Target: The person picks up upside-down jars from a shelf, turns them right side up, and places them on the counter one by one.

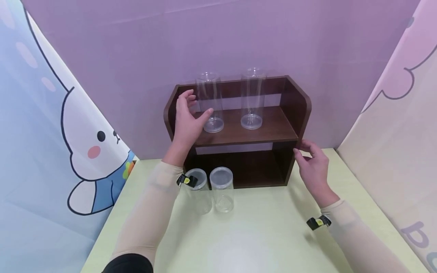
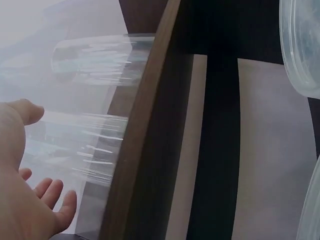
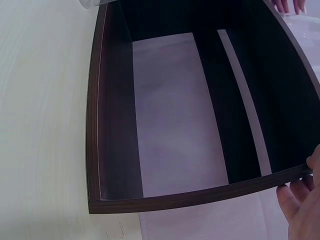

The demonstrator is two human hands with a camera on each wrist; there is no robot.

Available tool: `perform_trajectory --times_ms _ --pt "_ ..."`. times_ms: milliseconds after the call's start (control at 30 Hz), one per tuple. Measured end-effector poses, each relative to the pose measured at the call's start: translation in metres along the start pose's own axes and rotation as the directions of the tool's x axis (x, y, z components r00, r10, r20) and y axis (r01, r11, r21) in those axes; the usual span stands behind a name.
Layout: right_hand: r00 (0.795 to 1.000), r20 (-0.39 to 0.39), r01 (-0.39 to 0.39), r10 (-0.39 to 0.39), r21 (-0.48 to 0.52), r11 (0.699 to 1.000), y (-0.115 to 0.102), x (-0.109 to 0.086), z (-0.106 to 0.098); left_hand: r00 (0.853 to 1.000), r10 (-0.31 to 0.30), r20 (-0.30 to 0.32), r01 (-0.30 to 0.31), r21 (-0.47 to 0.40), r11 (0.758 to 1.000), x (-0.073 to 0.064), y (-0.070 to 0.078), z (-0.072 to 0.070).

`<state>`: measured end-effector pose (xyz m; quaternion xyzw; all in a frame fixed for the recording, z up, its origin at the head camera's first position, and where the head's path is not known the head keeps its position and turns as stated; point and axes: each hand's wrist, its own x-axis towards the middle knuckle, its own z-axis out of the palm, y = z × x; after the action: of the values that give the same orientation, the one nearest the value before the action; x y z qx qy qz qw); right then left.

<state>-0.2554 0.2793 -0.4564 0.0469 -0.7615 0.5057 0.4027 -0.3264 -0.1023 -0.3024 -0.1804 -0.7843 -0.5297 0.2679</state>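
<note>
gripping the brown rack [image 1: 302, 102] at its right edge with my right hand [image 1: 313, 172], i judge i'm at the step of placing jars on its upper shelf [image 1: 235, 127]. my left hand [image 1: 187, 123] is spread, grasping nothing, beside the left jar [image 1: 211, 94] near the shelf's front edge; contact i can't tell. the right jar [image 1: 252, 94] stands nearer the right edge. next calls, i think, for withdrawing without a knock. two lidded jars [image 1: 222, 189] stand on the desk [image 1: 259, 227] by the rack's front left corner. only the right wrist view shows fingers [image 3: 290, 200] outside the panel [image 3: 200, 196].
</note>
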Motion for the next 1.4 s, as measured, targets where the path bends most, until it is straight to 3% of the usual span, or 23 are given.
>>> perform_trajectory --times_ms 367,767,1400 --pt "1.0 0.007 -0.008 0.008 -0.005 1.0 -0.001 0.0 -0.001 0.988 -0.155 0.024 0.154 0.036 0.987 0.004 -0.009 0.012" --pt "1.0 0.006 -0.011 0.011 0.0 1.0 -0.001 0.0 0.0 0.967 -0.235 0.1 0.232 0.041 0.972 0.007 -0.01 0.021" --pt "1.0 0.001 -0.013 0.013 -0.005 1.0 -0.005 0.0 0.0 0.987 -0.148 0.065 0.146 0.034 0.989 -0.002 -0.009 0.018"
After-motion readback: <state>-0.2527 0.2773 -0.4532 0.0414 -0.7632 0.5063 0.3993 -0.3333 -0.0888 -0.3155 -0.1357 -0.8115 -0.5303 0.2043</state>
